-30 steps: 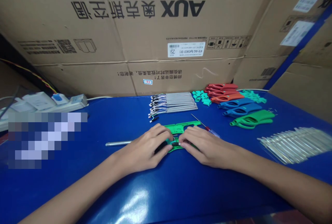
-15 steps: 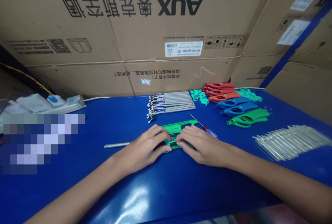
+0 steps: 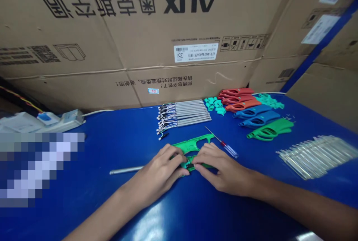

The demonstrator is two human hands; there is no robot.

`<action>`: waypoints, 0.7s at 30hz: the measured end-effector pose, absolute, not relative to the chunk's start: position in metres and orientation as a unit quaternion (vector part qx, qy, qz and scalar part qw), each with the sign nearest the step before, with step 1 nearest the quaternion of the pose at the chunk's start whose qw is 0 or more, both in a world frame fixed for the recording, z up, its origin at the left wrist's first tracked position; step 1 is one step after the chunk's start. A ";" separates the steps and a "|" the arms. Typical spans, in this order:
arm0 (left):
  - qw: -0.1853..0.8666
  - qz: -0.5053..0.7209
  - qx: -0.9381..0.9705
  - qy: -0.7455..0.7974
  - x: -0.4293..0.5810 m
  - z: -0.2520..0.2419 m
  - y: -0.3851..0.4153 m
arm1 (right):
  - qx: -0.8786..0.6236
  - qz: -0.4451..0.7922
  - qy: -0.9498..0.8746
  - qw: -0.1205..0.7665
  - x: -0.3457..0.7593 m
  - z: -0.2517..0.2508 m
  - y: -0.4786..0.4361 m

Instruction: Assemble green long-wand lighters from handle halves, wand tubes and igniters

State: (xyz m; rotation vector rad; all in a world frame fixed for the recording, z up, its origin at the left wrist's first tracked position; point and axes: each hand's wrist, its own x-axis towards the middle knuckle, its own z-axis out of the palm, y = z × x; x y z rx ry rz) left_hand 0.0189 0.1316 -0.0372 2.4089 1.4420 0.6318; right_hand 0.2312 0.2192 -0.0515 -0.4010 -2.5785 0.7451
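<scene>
A green plastic frame (image 3: pixel 190 146) is held by both hands on a blue counter (image 3: pixel 92 192), low and near the middle of the view. The left hand (image 3: pixel 160 168) is closed over the frame's near end from the left, and the right hand (image 3: pixel 219 170) is pressed onto it from the right. Between them, a small black part (image 3: pixel 190 167) is seen at the frame; how it is gripped is largely hidden by the fingers. Just beyond the right hand, a red-handled precision screwdriver (image 3: pixel 228 149) is laid with its shaft beside the frame. A loose metal rod (image 3: pixel 125 170) is lying left of the left hand. Further back, a row of metal tubes with wire leads (image 3: pixel 183 112) is lined up, followed by small teal plastic pieces (image 3: pixel 214 104), red plastic handles (image 3: pixel 236 95), blue plastic handles (image 3: pixel 256 116) and green plastic handles (image 3: pixel 270 129). Clear tubes in a plastic sleeve (image 3: pixel 316 157) are placed at the right. A white power strip (image 3: pixel 63 121) is set at the far left of the counter, near a pixelated patch (image 3: pixel 36 166). Printed cardboard cartons (image 3: pixel 125 47) are stacked along the back edge.
</scene>
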 end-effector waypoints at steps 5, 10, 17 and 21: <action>0.139 0.219 0.829 0.496 0.020 -0.037 0.131 | -0.147 0.267 -0.933 0.193 0.234 -0.048 0.219; 0.138 0.231 0.827 0.493 0.020 -0.040 0.131 | -0.132 0.239 -0.948 0.163 0.233 -0.046 0.219; 0.116 0.219 0.838 0.486 0.016 -0.032 0.127 | -0.070 0.175 -0.963 0.193 0.237 -0.046 0.223; 0.079 0.202 0.849 0.483 0.015 -0.031 0.123 | -0.093 0.215 -0.958 0.166 0.236 -0.044 0.228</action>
